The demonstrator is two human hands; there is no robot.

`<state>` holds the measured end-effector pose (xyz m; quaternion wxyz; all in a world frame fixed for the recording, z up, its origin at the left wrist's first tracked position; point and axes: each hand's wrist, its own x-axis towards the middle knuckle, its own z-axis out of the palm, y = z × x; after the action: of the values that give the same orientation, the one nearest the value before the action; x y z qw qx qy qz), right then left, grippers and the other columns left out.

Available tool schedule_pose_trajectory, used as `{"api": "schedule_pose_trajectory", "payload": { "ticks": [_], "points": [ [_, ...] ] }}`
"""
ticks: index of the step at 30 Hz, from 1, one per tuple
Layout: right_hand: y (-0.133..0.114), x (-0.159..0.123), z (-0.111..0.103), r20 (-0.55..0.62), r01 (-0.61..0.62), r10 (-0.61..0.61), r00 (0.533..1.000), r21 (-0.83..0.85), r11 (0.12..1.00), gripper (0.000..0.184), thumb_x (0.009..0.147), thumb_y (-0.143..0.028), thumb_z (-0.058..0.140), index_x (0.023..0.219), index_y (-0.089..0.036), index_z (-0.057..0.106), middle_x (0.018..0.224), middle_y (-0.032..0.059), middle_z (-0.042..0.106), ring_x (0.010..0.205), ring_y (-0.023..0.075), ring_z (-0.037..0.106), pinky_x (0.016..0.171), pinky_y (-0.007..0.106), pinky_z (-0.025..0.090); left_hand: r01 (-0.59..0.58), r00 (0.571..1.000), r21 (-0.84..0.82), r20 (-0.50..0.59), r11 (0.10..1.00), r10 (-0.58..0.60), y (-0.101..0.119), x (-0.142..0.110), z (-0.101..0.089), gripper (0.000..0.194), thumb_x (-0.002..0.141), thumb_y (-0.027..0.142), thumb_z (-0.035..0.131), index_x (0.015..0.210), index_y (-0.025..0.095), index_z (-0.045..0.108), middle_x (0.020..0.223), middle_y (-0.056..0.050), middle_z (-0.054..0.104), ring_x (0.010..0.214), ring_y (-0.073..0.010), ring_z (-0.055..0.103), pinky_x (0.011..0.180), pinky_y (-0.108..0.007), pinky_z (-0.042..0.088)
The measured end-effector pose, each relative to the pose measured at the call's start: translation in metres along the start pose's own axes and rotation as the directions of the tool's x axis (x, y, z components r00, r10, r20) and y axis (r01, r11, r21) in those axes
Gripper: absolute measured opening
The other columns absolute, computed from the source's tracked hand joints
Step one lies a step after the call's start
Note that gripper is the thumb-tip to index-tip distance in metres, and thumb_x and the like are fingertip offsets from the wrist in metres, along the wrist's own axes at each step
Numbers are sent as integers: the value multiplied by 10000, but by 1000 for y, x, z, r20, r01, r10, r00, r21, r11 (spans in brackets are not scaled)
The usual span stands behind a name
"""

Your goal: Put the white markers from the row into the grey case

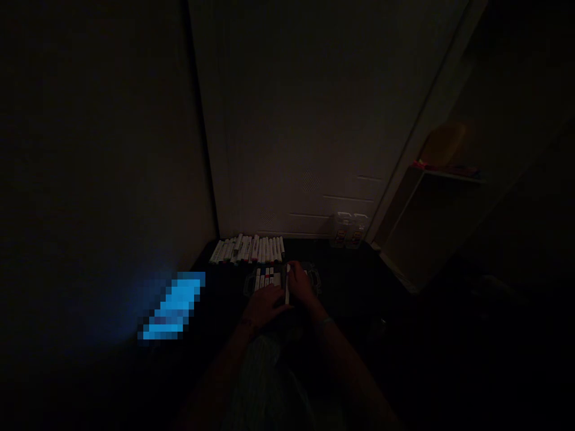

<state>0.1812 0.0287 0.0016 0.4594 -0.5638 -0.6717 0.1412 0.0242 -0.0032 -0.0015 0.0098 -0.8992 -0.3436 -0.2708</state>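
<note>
The picture is very dark. A clear plastic case point(248, 284) lies on the dark tabletop in front of me, with several white markers point(264, 276) in a row in its left part. My left hand point(264, 304) rests over the near side of these markers, its fingers spread and its thumb reaching toward the lower end of a white marker point(287, 293). That marker is in my right hand point(300, 282), whose fingers close around its upper part above the case. The right hand hides much of the case's right part.
Behind the case, to the left, lies a row of loose white markers point(247, 248). Two clear containers with labels point(349, 232) stand by the wall. A glowing blue, pixelated screen point(175, 305) is at the left. At the right is a shelf unit point(404, 233) with a rounded orange object point(444, 143) on top.
</note>
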Motion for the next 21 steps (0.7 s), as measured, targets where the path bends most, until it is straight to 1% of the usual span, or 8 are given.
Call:
{"api": "schedule_pose_trajectory", "payload": {
  "ticks": [6, 10, 13, 18, 21],
  "points": [
    [1, 0, 0, 9, 8, -8, 1000, 9, 1000, 277, 862, -194, 326, 1115, -216, 437, 1005, 35, 566, 891, 144, 544, 794, 269, 417, 16, 999, 10, -38, 1000, -16, -2, -1, 3, 373, 764, 556, 468, 875, 216, 577, 933, -37, 608, 903, -189, 525, 803, -329, 402],
    [1, 0, 1, 32, 29, -30, 999, 26, 999, 277, 874, -213, 320, 1130, -226, 426, 1020, 29, 565, 893, 141, 547, 792, 267, 422, -2, 1000, -9, -18, 1000, 2, 0, 0, -2, 365, 770, 557, 456, 838, 219, 577, 892, -31, 603, 868, -180, 529, 764, -314, 412],
    [1, 0, 1, 38, 11, -12, 999, 45, 999, 274, 884, -231, 309, 1133, -229, 424, 1016, 26, 570, 887, 140, 552, 779, 264, 429, -5, 1000, -5, -26, 1000, 4, 0, 0, -2, 364, 772, 555, 454, 821, 217, 578, 869, -35, 601, 848, -180, 532, 748, -314, 414],
    [3, 1, 1, 5, -4, 3, 1000, 62, 998, 266, 880, -235, 319, 1122, -224, 431, 1010, 29, 574, 879, 142, 556, 773, 265, 430, 0, 999, 12, -54, 1000, 1, -4, -3, 5, 357, 770, 536, 475, 903, 221, 577, 940, -42, 610, 916, -196, 531, 815, -341, 405],
    [4, 1, 2, -21, 0, 1, 1000, 66, 998, 262, 879, -240, 320, 1113, -217, 436, 1009, 34, 571, 882, 142, 554, 778, 265, 427, 13, 998, 28, -63, 1000, -12, -5, -3, 7, 354, 775, 528, 475, 909, 218, 579, 962, -46, 608, 940, -202, 526, 822, -345, 404]
  ]
}}
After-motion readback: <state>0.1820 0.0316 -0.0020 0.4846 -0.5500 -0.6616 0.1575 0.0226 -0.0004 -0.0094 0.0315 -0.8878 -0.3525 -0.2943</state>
